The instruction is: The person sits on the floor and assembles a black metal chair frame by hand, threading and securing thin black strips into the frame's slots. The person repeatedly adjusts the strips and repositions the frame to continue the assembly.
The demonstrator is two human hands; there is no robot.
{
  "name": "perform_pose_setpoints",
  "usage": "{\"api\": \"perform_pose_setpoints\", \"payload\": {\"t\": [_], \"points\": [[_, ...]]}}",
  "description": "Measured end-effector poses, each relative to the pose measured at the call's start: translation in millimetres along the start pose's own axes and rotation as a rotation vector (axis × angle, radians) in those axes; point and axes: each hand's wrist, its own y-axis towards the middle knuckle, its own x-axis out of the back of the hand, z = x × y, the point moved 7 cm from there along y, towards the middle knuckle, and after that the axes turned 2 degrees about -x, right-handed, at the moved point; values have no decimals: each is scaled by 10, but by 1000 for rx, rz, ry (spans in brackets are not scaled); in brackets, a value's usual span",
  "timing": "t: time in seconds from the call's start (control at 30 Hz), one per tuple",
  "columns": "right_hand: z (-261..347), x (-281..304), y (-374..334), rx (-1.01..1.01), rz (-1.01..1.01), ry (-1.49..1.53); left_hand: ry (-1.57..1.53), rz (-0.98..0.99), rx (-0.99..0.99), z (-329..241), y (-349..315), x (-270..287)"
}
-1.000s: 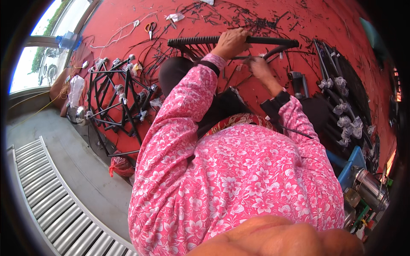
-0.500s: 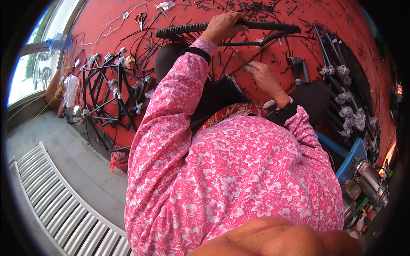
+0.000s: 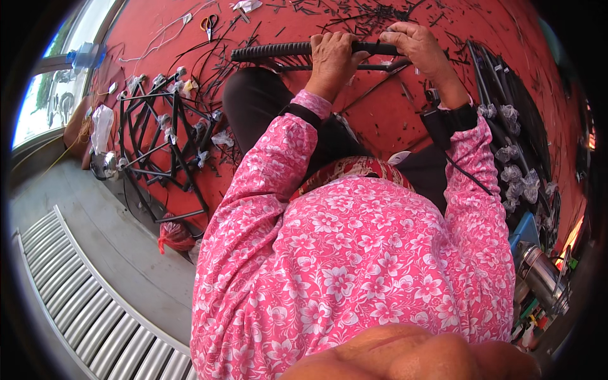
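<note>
A black tube frame (image 3: 272, 52) lies crosswise in front of my knees. Its left stretch is wound closely with ridged black strip, while the right stretch looks smooth. My left hand (image 3: 330, 62) is closed around this tube, at the right end of the winding. Over the tube's right part is my right hand (image 3: 419, 52), fingers bent and pinched together just above it. Whatever sits in that pinch is too small to make out. Below the wound bar, a thinner black bar of the frame runs partly hidden by my hands.
Black tube frames (image 3: 168, 136) with plastic-wrapped ends stand at left. More wrapped tubes (image 3: 506, 136) lie at right. Scissors (image 3: 208, 25) and scattered black strip scraps cover the red floor (image 3: 380, 120). A metal flask (image 3: 543, 278) stands lower right; a slatted metal rack (image 3: 95, 297) lower left.
My right hand has risen from above my lap to the right part of the tube. My left hand stays on the tube, its fingers now wrapped more over the top.
</note>
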Motion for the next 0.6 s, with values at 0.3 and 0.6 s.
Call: {"api": "perform_pose_setpoints", "payload": {"t": [0.3,0.6], "points": [[-184,23,507,113,-16,-233,47,-54,15,-36,-70,-8],[-794,-463,996,189,102,-595,62,-123,-70,-155,-104,90]]}}
